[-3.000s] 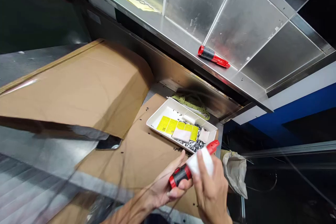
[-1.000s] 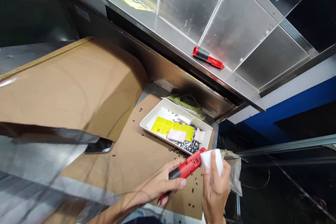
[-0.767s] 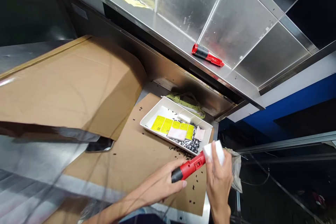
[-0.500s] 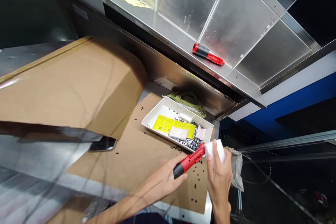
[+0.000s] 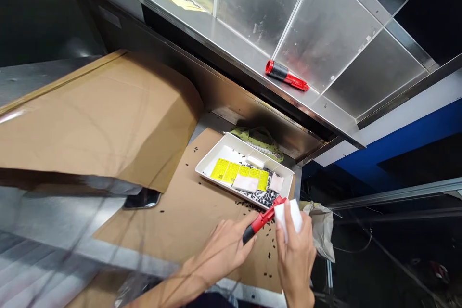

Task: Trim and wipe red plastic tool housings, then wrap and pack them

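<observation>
Watching my left hand [image 5: 222,257], fingers clenched round red-and-black tool [image 5: 260,221]; right hand [image 5: 296,262] fingers grasping white pad [image 5: 291,216] against tool's red end, just beside white tray [image 5: 214,151].

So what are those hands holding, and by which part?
The left hand grips a red-and-black tool by its black end; the right hand pinches a white sponge by its lower part.

Hidden by the left hand [image 5: 224,262]: the underside of a red tool [image 5: 262,221]. Hidden by the right hand's [image 5: 296,262] fingers: part of a white block [image 5: 287,219]. Cut off by the lower edge: both forearms. Partly covered by a cardboard sheet [image 5: 108,115]: a dark phone [image 5: 142,198]. Too small to read: printing on yellow labels [image 5: 238,171]. Too small to identify: black pieces [image 5: 258,197] in a white tray [image 5: 216,154].
</observation>
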The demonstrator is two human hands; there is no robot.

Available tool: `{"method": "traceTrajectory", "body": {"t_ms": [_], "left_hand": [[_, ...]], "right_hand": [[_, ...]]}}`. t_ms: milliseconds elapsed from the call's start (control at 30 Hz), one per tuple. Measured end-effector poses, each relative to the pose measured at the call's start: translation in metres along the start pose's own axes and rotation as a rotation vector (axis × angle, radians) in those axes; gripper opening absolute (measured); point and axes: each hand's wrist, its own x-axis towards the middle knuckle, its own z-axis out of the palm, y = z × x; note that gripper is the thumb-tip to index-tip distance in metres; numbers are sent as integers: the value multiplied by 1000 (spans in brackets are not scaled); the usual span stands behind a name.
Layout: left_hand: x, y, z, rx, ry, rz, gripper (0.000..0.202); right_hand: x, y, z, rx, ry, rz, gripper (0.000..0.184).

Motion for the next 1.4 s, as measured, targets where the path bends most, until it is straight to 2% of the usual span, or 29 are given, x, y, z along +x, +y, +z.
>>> {"method": "traceTrajectory", "body": {"t_ms": [133, 200, 233, 300, 367, 433, 500, 633, 667, 767, 833, 933, 1033, 1100, 1233, 1400], "left_hand": [[3, -7, -6, -54, 41, 35, 38], [2, -17, -15, -191, -2, 82, 32], [0, -24, -20, -289, -83, 100, 30], [-7, -41, -29, -497, -348, 82, 31], [-14, -60, -34, -647, -665, -1, 33], [-20, -74, -33, -682, -928, -98, 34], [-21, -83, -29, -681, -1095, -155, 36], [-9, -85, -17, -733, -1299, -165, 43], [-6, -85, -14, -737, -1334, -175, 50], [1, -86, -6, -713, -1387, -224, 70], [5, -85, -3, -692, -1404, -223, 75], [11, -79, -5, -633, -1482, -151, 64], [20, -69, -10, -513, -1615, -47, 42], [23, -64, -11, -497, -1637, -25, 35], [25, -59, -11, -466, -1657, -80, 37], [25, -58, -9, -449, -1655, -114, 40]], "right_hand": [[7, 13, -4, 93, -61, -2, 46], [7, 25, -13, 224, -73, 11, 53], [4, 30, -19, 296, -80, 15, 61], [-9, 38, -33, 416, -128, 3, 67], [-27, 40, -47, 491, -269, -24, 50], [-46, 35, -59, 535, -458, -57, 27], [-60, 27, -69, 534, -578, -69, 19], [-70, 6, -75, 595, -682, -169, 13], [-69, 1, -74, 641, -709, -198, 14], [-63, -13, -72, 693, -758, -278, 39], [-59, -19, -72, 666, -815, -325, 47], [-59, -23, -73, 704, -863, -340, 33], [-66, -26, -71, 766, -783, -325, 24], [-72, -29, -67, 785, -728, -325, 24], [-77, -35, -59, 787, -664, -294, 24], [-78, -37, -60, 776, -707, -333, 24]]}}
